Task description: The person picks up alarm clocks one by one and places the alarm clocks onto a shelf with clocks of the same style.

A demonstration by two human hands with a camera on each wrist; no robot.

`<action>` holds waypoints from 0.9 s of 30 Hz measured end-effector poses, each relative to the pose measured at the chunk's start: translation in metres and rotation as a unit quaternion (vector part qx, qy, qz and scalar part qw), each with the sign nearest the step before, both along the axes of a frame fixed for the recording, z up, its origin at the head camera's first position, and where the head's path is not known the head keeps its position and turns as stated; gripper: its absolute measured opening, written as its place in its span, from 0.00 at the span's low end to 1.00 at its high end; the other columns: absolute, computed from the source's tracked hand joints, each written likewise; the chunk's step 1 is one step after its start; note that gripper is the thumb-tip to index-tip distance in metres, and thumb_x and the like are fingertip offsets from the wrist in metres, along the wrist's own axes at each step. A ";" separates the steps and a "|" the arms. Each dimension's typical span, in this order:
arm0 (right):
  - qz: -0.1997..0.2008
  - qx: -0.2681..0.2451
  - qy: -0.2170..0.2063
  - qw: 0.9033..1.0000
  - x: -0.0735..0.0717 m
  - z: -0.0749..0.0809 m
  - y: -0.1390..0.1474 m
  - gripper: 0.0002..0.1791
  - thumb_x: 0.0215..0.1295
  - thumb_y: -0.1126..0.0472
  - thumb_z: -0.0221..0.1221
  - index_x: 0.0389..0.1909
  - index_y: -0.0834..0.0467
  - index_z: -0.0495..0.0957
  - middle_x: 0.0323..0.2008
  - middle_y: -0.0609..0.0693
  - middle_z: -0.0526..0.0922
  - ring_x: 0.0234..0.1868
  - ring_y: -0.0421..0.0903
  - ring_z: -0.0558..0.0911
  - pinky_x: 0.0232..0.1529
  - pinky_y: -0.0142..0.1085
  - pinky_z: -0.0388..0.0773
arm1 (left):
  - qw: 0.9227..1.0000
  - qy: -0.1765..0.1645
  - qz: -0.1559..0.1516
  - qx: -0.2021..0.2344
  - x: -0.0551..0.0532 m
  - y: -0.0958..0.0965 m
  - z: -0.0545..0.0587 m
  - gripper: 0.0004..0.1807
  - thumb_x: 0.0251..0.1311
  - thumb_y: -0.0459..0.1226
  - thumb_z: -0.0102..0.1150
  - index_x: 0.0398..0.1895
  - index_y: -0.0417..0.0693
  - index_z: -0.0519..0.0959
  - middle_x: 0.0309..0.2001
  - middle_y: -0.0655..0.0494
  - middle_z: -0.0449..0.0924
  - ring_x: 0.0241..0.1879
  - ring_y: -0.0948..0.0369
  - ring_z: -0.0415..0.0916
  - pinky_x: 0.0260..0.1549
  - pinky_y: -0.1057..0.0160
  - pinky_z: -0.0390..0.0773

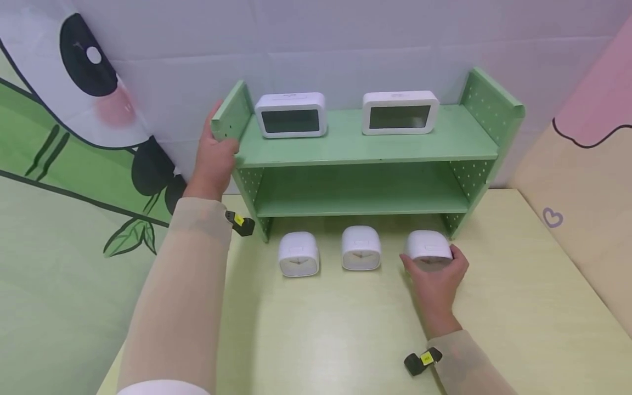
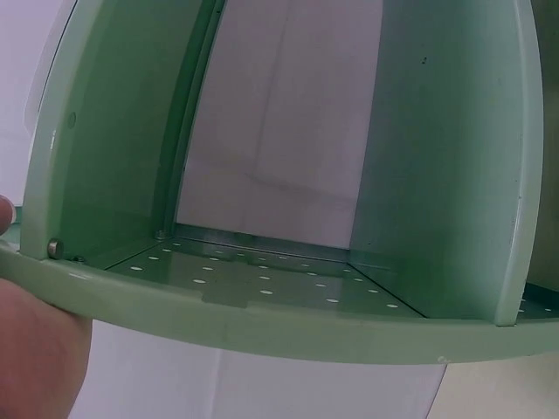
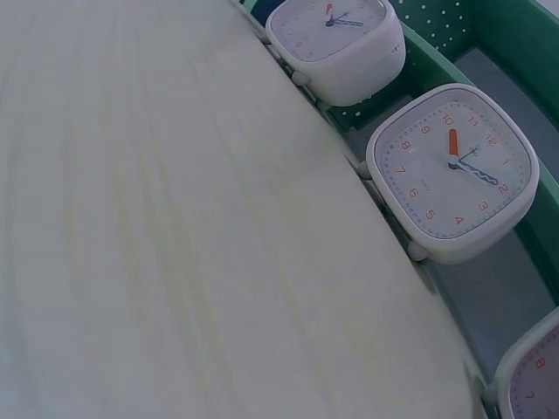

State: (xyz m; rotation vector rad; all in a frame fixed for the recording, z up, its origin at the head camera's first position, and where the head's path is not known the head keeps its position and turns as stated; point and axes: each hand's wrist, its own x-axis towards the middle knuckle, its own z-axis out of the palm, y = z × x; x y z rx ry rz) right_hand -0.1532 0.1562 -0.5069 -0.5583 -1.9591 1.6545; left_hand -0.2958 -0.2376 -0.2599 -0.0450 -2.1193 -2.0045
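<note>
My left hand (image 1: 214, 159) grips the left side panel of a green two-tier shelf (image 1: 365, 151), its thumb over the front edge. In the left wrist view part of that hand (image 2: 39, 349) is against the panel's edge. With thumb and fingers on opposite sides, my right hand (image 1: 436, 285) holds a white alarm clock (image 1: 428, 241) at the shelf's front right foot. Left of it on the table stand a middle alarm clock (image 1: 361, 247) and a left alarm clock (image 1: 298, 253), both upright with dials facing me. The right wrist view shows the middle clock's dial (image 3: 454, 166) clearly.
Two white digital clocks with dark screens, a left one (image 1: 291, 115) and a right one (image 1: 400, 113), stand on the upper tier. The pale wooden table (image 1: 316, 329) meets a printed cloth backdrop (image 1: 345, 60) behind and at both sides.
</note>
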 end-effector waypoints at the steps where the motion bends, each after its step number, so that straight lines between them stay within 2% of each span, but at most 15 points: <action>1: 0.006 -0.003 -0.003 1.000 0.000 0.000 0.000 0.64 0.44 0.52 0.83 0.76 0.56 0.52 0.71 0.54 0.57 0.68 0.52 0.61 0.69 0.48 0.56 | 1.000 -0.002 0.001 0.001 0.000 0.000 0.000 0.50 0.61 0.22 0.40 0.81 0.80 0.53 0.76 0.56 0.57 0.65 0.53 0.58 0.48 0.59 0.68; 4: 0.027 -0.009 -0.016 0.999 -0.001 0.001 0.002 0.66 0.46 0.51 0.83 0.79 0.55 0.48 0.73 0.55 0.56 0.69 0.53 0.61 0.70 0.49 0.56 | 1.000 -0.004 0.004 0.005 0.001 -0.001 0.000 0.50 0.61 0.22 0.40 0.81 0.80 0.54 0.75 0.56 0.58 0.65 0.53 0.58 0.47 0.60 0.68; 8: 0.039 -0.002 -0.025 0.999 0.000 0.001 0.005 0.65 0.48 0.50 0.82 0.79 0.55 0.47 0.73 0.55 0.57 0.69 0.54 0.62 0.70 0.51 0.58 | 1.000 -0.005 0.003 0.004 0.001 0.000 0.000 0.51 0.61 0.22 0.40 0.81 0.78 0.53 0.75 0.57 0.58 0.66 0.53 0.57 0.52 0.58 0.67; 13: 0.036 -0.002 -0.036 0.999 0.001 0.001 0.006 0.64 0.49 0.50 0.81 0.79 0.55 0.49 0.73 0.55 0.58 0.69 0.54 0.62 0.69 0.52 0.58 | 1.000 0.000 -0.002 0.000 0.000 0.001 -0.001 0.51 0.60 0.22 0.40 0.82 0.78 0.52 0.77 0.58 0.57 0.68 0.54 0.55 0.57 0.57 0.63; 20: 0.025 -0.016 -0.031 0.999 0.002 0.003 0.005 0.63 0.48 0.51 0.81 0.79 0.53 0.51 0.72 0.54 0.59 0.67 0.53 0.63 0.67 0.52 0.60 | 1.000 0.001 -0.002 0.002 0.000 0.001 -0.001 0.51 0.60 0.22 0.39 0.81 0.80 0.54 0.76 0.58 0.57 0.67 0.54 0.56 0.54 0.57 0.64; 27: 0.024 -0.023 -0.026 0.999 0.004 0.006 0.005 0.62 0.48 0.50 0.82 0.79 0.49 0.52 0.71 0.52 0.60 0.67 0.52 0.63 0.66 0.52 0.61 | 1.000 -0.006 0.002 -0.008 0.001 0.002 0.002 0.50 0.61 0.22 0.40 0.81 0.80 0.53 0.76 0.58 0.57 0.68 0.54 0.56 0.57 0.56 0.63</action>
